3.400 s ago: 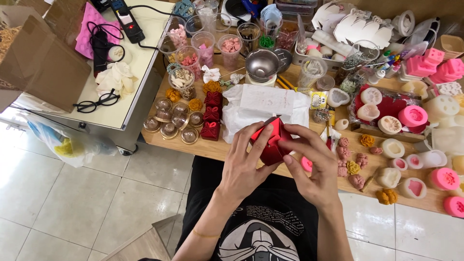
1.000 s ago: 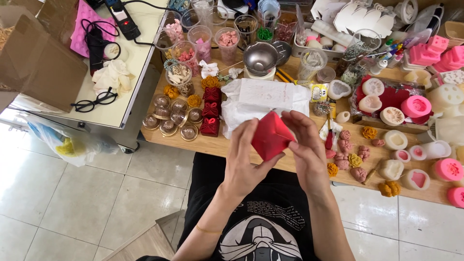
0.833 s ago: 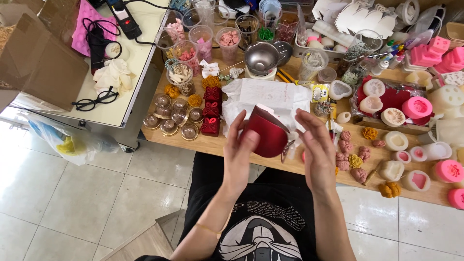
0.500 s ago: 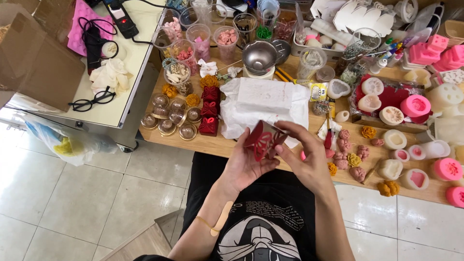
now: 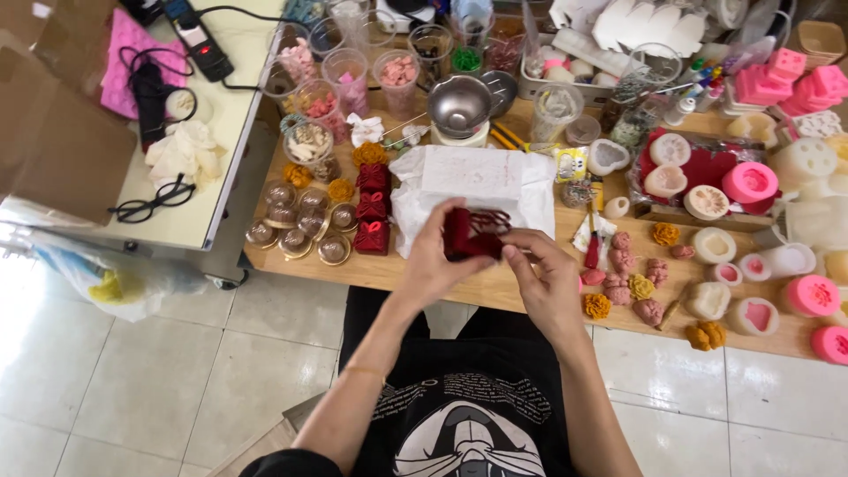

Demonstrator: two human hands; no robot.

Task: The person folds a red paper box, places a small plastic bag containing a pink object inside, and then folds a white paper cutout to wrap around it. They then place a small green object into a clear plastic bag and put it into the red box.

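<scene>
Both my hands hold one dark red moulded piece [image 5: 470,233] just above the near edge of the wooden table [image 5: 495,287]. My left hand [image 5: 435,258] grips its left side with fingers curled over the top. At its right side my right hand [image 5: 548,281] pinches it with thumb and fingertips. A sheet of white paper [image 5: 477,181] lies on the table just beyond the piece.
Three dark red pieces [image 5: 372,208] sit in a column left of the paper, beside round brown pieces in gold cups [image 5: 299,223]. A steel bowl [image 5: 459,102], clear cups [image 5: 346,75], pink and white moulds [image 5: 751,181] and small flower shapes [image 5: 632,274] crowd the table. Glasses [image 5: 150,201] lie on a side table.
The red piece has been turned over in my hands and drawn slightly nearer to me. Its flat red face no longer shows; a darker, ribbed side faces up.
</scene>
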